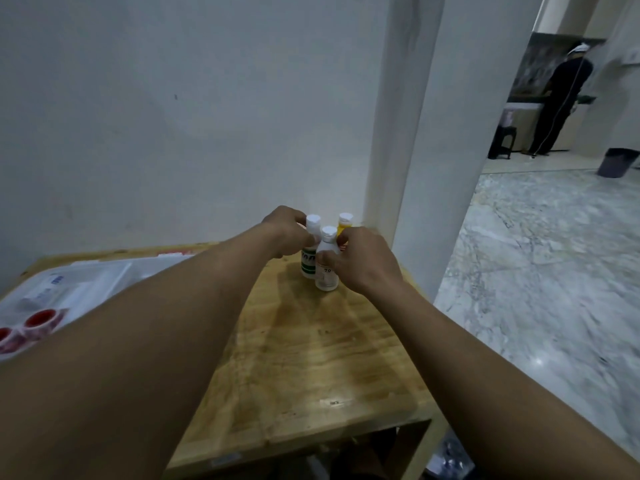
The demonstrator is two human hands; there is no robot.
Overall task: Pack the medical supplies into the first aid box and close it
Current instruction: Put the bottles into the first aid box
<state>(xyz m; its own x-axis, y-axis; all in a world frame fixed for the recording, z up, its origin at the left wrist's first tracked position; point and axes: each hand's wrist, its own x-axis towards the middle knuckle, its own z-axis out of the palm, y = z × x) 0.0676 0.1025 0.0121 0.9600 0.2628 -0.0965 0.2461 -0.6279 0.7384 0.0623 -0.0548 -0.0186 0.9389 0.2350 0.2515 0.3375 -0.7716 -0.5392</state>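
Where both hands (363, 261) meet, three bottles (327, 259), apparently between the fingers (323, 260).

The hands (329, 254) hide most of the yellow bottle (345, 221).

Bare forearms, sleeveless, hands (360, 259) ungloved

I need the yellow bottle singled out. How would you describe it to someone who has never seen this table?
On the wooden table, look to the far edge by the white wall, where both hands close around three small upright bottles. The yellow bottle stands rearmost on the right, mostly hidden by the right hand. Its body is yellow; the other two are white.
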